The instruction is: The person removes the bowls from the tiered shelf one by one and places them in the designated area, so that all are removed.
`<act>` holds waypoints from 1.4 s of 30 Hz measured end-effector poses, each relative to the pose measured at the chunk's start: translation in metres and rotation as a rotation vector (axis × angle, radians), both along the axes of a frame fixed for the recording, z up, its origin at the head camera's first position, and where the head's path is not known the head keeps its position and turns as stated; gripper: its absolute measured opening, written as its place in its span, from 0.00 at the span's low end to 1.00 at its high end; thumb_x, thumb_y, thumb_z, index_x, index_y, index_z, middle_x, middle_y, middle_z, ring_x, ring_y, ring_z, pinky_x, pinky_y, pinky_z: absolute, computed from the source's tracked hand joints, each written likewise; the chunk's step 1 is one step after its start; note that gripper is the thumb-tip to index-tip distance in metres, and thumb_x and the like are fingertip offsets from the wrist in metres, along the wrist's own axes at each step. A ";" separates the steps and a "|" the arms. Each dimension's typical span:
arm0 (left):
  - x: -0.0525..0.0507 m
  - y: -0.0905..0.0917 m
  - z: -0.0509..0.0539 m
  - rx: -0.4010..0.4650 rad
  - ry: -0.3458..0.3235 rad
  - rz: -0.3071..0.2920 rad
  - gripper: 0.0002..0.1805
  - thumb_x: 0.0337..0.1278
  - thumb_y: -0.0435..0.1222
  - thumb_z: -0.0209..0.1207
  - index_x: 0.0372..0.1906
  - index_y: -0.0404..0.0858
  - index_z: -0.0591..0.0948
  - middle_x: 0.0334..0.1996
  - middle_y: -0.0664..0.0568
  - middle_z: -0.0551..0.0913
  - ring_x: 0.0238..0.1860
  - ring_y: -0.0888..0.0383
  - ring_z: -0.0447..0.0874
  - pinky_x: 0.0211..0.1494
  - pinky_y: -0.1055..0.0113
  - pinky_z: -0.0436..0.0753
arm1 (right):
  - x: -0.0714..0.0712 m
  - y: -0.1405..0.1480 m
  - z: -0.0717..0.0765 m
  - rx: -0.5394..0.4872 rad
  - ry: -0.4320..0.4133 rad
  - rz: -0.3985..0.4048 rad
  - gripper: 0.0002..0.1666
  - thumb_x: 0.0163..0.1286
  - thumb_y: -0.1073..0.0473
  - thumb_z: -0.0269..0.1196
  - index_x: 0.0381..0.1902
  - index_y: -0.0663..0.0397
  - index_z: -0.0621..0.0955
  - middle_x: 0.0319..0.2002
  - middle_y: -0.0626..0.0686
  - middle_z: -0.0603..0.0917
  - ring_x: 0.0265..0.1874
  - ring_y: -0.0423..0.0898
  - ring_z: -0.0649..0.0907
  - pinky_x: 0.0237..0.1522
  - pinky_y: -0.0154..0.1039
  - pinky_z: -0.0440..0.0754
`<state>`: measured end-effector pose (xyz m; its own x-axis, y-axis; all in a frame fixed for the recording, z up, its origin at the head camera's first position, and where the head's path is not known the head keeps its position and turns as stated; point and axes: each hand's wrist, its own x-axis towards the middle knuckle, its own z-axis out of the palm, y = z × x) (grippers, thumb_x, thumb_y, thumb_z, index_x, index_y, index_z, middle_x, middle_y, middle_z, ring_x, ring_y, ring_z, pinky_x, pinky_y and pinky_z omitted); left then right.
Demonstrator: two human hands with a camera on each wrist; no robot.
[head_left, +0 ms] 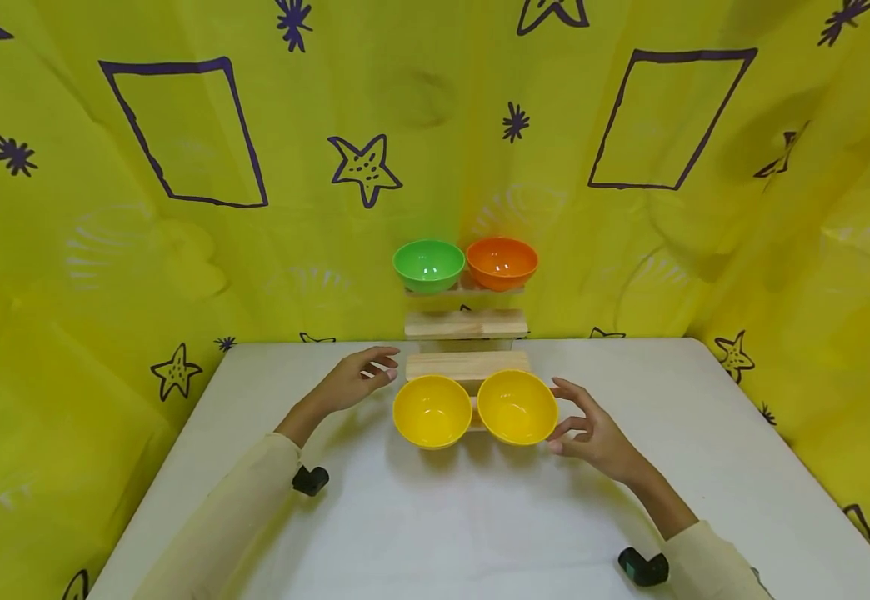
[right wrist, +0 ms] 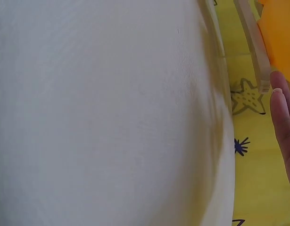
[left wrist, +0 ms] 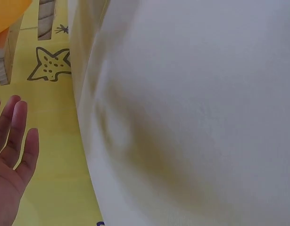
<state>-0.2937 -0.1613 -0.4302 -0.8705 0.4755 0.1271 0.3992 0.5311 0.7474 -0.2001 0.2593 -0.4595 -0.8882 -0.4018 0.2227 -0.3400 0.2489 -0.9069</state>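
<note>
Two yellow bowls stand side by side on the lowest step of a wooden stepped rack: a left yellow bowl and a right yellow bowl. My right hand is at the right bowl's outer side, fingers spread and slightly bent around its edge; whether the fingertips touch it cannot be told. Up and to the left of the left bowl hovers my left hand, apart from it, with loose fingers and nothing held. On the top step sit a green bowl and an orange bowl.
A white-covered table carries the rack near its back edge. Behind and at both sides hangs a yellow curtain with drawn stars and rectangles. A small black device is by the left wrist, another black device by the right.
</note>
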 end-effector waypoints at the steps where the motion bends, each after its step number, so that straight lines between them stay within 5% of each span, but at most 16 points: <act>1: 0.000 0.000 -0.001 0.001 -0.004 0.000 0.25 0.73 0.41 0.57 0.70 0.38 0.73 0.58 0.42 0.83 0.56 0.45 0.82 0.59 0.52 0.82 | 0.000 -0.002 0.000 0.000 -0.001 -0.001 0.50 0.63 0.70 0.68 0.77 0.56 0.55 0.68 0.72 0.61 0.37 0.44 0.87 0.37 0.39 0.88; 42: -0.007 0.013 -0.001 -0.006 -0.061 -0.014 0.27 0.70 0.45 0.60 0.69 0.41 0.75 0.56 0.43 0.83 0.53 0.48 0.83 0.58 0.54 0.83 | 0.003 -0.014 -0.001 -0.019 0.003 -0.019 0.50 0.65 0.65 0.69 0.77 0.62 0.54 0.69 0.72 0.60 0.37 0.41 0.87 0.37 0.37 0.87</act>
<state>-0.3012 -0.1484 -0.4314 -0.8696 0.4886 0.0713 0.3608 0.5302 0.7673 -0.1968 0.2453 -0.4602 -0.8950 -0.3804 0.2328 -0.3382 0.2384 -0.9104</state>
